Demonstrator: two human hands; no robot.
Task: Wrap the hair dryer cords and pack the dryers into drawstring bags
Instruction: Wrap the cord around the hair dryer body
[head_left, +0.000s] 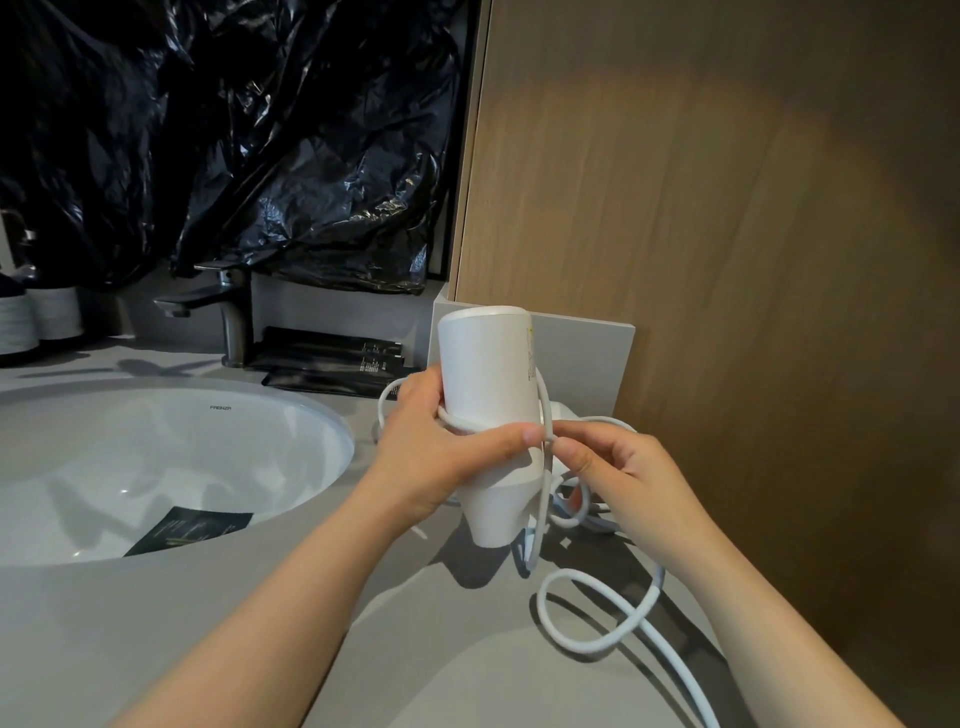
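— What's nearest you?

— My forearms, coming up from the bottom edge. At the lower right, the slack of the white cord (543, 603) lies in a loose loop on the grey counter (156, 623) and runs off the bottom of the frame.

— And your hands?

— My left hand (441, 457) is wrapped round the barrel of the hair dryer (488, 374). The fingers are behind it and the thumb lies across the front, pressing on a turn of cord that circles the barrel. My right hand (618, 478), just beside that thumb, pinches the cord between thumb and forefinger. Its other fingers are curled loosely.

— Where is the dryer exactly?

— Centre of the frame, held upright over the counter. Its wide flat end is up and its tapered end is down, with its shadow on the counter below. Another strand of cord runs down its right side. More cord coils behind my right hand, and I can't tell how those loops cross.

— And further back?

— At the left, a white oval sink (156, 457) is set into the counter, with a black printed card (189, 530) lying in the bowl. Behind its rim stands a dark faucet (228, 312). To the right of that, black sachets (332, 358) lie flat on the counter. A grey upstand (587, 364) rises just behind the dryer, and a wood panel (727, 260) fills the right half. Crumpled black plastic sheeting (234, 130) hangs across the upper left.
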